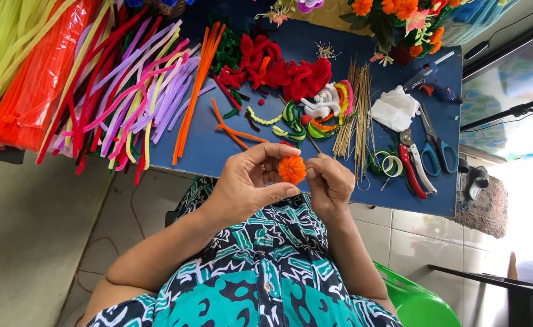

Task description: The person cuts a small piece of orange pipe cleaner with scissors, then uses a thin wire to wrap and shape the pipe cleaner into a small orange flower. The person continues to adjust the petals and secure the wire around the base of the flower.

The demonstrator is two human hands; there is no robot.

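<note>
A small round orange pipe-cleaner flower (pixel 292 169) sits between both hands, just above the near edge of the blue table (pixel 230 145). My left hand (pixel 248 184) curls around it from the left, thumb under and fingers over. My right hand (pixel 330 184) pinches its right side with closed fingers. Loose orange pipe-cleaner pieces (pixel 236 132) lie on the table just beyond my left hand.
Bundles of pipe cleaners in purple, pink, red and yellow (pixel 127 91) fill the left. Red fuzzy shapes (pixel 278 69), thin wooden sticks (pixel 354 115), wire rings (pixel 387 163), red pliers (pixel 412 163), blue scissors (pixel 436 145), a glue gun (pixel 427 82), tissue (pixel 393 109).
</note>
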